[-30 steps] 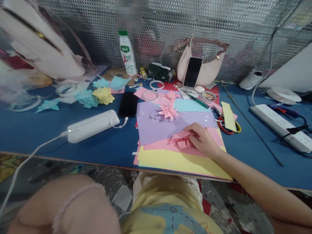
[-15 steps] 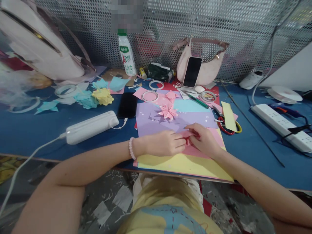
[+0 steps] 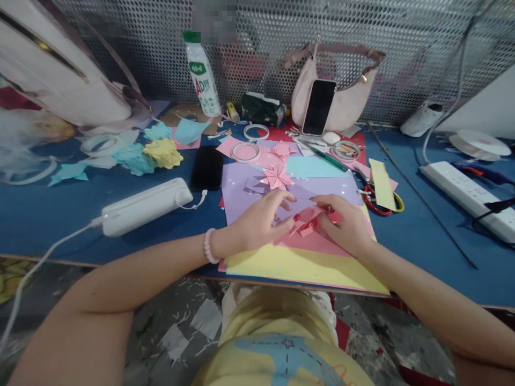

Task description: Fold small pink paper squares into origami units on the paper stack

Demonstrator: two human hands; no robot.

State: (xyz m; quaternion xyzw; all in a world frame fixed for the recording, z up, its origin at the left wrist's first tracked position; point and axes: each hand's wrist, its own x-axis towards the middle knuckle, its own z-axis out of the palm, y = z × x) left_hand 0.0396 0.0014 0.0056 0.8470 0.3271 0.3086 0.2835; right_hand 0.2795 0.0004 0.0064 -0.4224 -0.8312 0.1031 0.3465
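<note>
A folded pink paper piece lies on a stack of coloured sheets, with a purple sheet and a yellow sheet showing. My left hand pinches its left side with thumb and fingers. My right hand presses and grips its right side, fingers closed on the paper. A finished pink paper star rests on the purple sheet just beyond my hands.
On the blue table lie a white power bank with cable, a black phone, tape rolls, scissors, crumpled paper flowers, a bottle, a handbag propping a phone, and a power strip.
My left arm came up from my lap to the table and its hand took hold of the pink paper piece beside my right hand. The view has tilted slightly.
</note>
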